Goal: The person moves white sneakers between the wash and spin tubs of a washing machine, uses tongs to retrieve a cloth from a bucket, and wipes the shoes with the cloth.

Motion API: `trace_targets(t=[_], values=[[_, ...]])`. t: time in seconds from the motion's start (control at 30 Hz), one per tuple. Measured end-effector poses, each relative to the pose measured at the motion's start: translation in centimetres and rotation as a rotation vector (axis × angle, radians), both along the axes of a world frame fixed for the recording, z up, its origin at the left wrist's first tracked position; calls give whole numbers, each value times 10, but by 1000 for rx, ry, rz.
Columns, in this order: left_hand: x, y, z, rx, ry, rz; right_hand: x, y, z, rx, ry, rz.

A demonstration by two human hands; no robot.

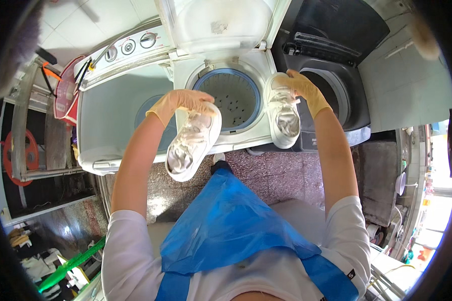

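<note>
My left hand point(188, 101), in a thin yellowish glove, grips a white lace-up sneaker point(196, 139) by its toe, heel tilted down toward me. In the same kind of glove, my right hand point(303, 88) grasps the toe of a second white sneaker point(283, 113). Pale crumpled material shows inside both shoe openings. Between the two shoes lies the open spin tub point(235, 101) of a white twin-tub washing machine point(245, 140), with a blue ring around its mouth and holes in its floor. Its whitish lid point(222, 22) stands raised behind.
Left of the spin tub is the wide wash tub point(105, 128), below a panel of knobs point(128, 46). A dark top-loading washer point(346, 90) with a raised lid stands at right. A blue plastic apron point(229, 222) covers my front above a speckled floor point(286, 177). Wooden shelving point(56, 143) stands far left.
</note>
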State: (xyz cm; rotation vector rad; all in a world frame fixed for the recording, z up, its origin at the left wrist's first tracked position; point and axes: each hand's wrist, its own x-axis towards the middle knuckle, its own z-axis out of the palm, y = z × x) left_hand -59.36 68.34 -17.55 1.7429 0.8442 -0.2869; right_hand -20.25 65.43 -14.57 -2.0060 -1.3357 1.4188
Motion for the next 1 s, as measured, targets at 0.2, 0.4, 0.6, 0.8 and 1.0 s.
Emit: trace_targets(t=[0.2,0.4,0.6,0.8,1.0], values=[[12,16,-4,-237,82,-102,27,26,-26,-149,55,19],[14,25,56,58,29,-248,15,29,4,-118,-24,116],[-35,43,178,65,-104,205,-17,47,48,-20,178,150],[-126,8,185,359,-389,573,-93,76,-10,171,-222,440],[-177,-63,157,556,-450,882,-158,81,-154,-184,-444,288]])
